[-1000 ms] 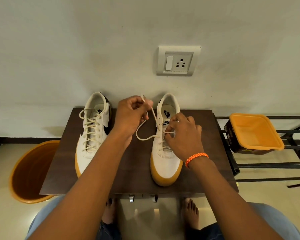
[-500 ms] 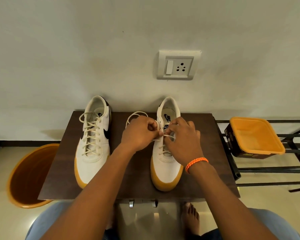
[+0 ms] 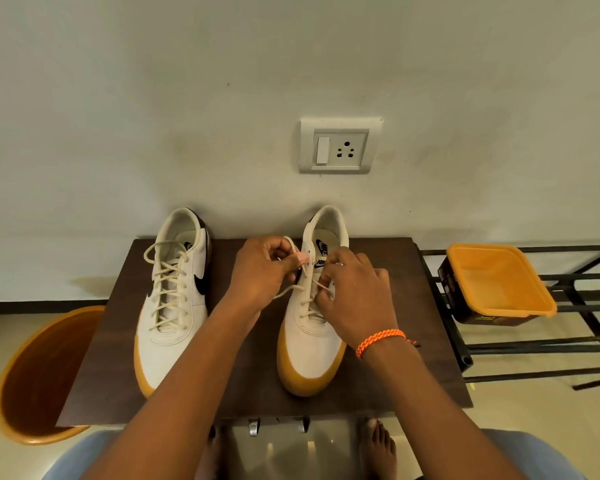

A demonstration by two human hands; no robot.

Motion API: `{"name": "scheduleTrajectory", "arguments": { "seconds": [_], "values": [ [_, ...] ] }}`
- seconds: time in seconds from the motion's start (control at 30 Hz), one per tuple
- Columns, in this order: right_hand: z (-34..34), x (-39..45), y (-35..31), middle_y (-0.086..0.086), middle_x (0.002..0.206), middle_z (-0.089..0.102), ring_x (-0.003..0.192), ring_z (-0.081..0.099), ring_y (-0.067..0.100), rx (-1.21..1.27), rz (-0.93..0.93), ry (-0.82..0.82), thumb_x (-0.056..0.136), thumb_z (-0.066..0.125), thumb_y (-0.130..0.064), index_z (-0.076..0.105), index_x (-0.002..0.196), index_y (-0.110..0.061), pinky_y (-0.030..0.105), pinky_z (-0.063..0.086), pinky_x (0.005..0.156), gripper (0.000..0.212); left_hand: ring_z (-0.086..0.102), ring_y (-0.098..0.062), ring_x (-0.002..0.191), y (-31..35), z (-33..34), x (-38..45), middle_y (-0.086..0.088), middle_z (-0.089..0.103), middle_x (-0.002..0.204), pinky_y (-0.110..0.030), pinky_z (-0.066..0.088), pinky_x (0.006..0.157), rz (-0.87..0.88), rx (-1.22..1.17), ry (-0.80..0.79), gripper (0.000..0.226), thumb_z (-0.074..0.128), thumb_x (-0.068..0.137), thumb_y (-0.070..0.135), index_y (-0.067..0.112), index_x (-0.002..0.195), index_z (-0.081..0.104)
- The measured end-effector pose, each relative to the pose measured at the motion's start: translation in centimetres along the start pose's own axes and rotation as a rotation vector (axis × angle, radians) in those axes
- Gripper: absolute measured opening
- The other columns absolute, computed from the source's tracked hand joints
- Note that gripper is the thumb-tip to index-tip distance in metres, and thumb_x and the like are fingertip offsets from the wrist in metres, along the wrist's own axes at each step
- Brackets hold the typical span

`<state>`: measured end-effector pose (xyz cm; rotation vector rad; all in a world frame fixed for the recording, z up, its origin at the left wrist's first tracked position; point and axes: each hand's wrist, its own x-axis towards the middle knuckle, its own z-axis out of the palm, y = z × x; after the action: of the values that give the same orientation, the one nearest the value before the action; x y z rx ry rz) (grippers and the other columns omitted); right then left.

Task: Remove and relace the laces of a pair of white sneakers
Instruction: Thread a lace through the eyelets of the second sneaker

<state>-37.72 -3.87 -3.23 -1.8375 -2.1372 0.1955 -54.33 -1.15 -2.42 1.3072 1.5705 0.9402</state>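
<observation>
Head view shows our left hand (image 3: 260, 271) with fingers curled, pinching the lace (image 3: 293, 289) end of the right sneaker (image 3: 312, 327), while our right hand (image 3: 355, 299) pinches the lace at the upper eyelets, just beside the left fingers. We judge the risk is this: if the tip frays or the pinch slips, the lace misses the eyelet, or it pulls uneven (one side longer). The shoe may also slide on the surface (image 3: 250, 393) if we pull hard. We count two sneakers, the left sneaker (image 3: 174, 313) fully laced, two hands, one orange bin (image 3: 39, 375), one orange tub (image 3: 499, 282), one wall socket (image 3: 340, 147).
</observation>
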Motion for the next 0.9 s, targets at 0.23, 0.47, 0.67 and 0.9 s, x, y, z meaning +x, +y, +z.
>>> {"name": "scheduleTrajectory", "arguments": {
  "seconds": [0.23, 0.47, 0.67, 0.9],
  "values": [
    [0.0, 0.1, 0.3, -0.006, 0.121, 0.059, 0.105, 0.053, 0.013, 0.077, 0.000, -0.019, 0.086, 0.079, -0.025, 0.074, 0.104, -0.020, 0.033, 0.058, 0.086, 0.019, 0.073, -0.016, 0.064, -0.5, -0.1, 0.4, 0.004, 0.075, 0.074, -0.033, 0.060, 0.068, -0.037, 0.107, 0.006, 0.011, 0.080, 0.093, 0.026, 0.022, 0.085, 0.076],
    [-0.1, 0.3, 0.9, -0.007, 0.117, 0.058, 0.104, 0.048, 0.013, 0.143, -0.010, 0.007, 0.086, 0.076, -0.030, 0.070, 0.104, -0.027, 0.036, 0.054, 0.085, 0.019, 0.072, -0.017, 0.066, -1.0, -0.3, 0.5, 0.004, 0.073, 0.069, -0.045, 0.063, 0.078, 0.003, 0.477, -0.055, 0.036, 0.064, 0.102, 0.050, 0.026, 0.079, 0.077],
    [-0.3, 0.2, 0.6, -0.015, 0.108, 0.054, 0.106, 0.048, 0.006, 0.415, -0.074, -0.017, 0.083, 0.071, -0.019, 0.063, 0.103, -0.032, 0.034, 0.052, 0.089, 0.026, 0.061, 0.001, 0.057, -0.1, -1.5, -0.1, 0.009, 0.069, 0.060, -0.025, 0.042, 0.067, -0.072, 0.569, -0.475, 0.063, 0.040, 0.113, 0.047, 0.019, 0.066, 0.072],
    [-2.1, 0.3, -0.6, 0.004, 0.095, 0.072, 0.085, 0.065, 0.016, 0.867, -0.052, -0.249, 0.087, 0.072, -0.015, 0.044, 0.132, -0.034, 0.041, 0.054, 0.078, 0.057, 0.044, -0.008, 0.057, 2.2, -1.5, -0.7, 0.002, 0.053, 0.060, -0.020, 0.039, 0.061, 0.102, 0.062, -0.295, 0.050, 0.054, 0.109, 0.041, 0.012, 0.069, 0.062]
  ]
}}
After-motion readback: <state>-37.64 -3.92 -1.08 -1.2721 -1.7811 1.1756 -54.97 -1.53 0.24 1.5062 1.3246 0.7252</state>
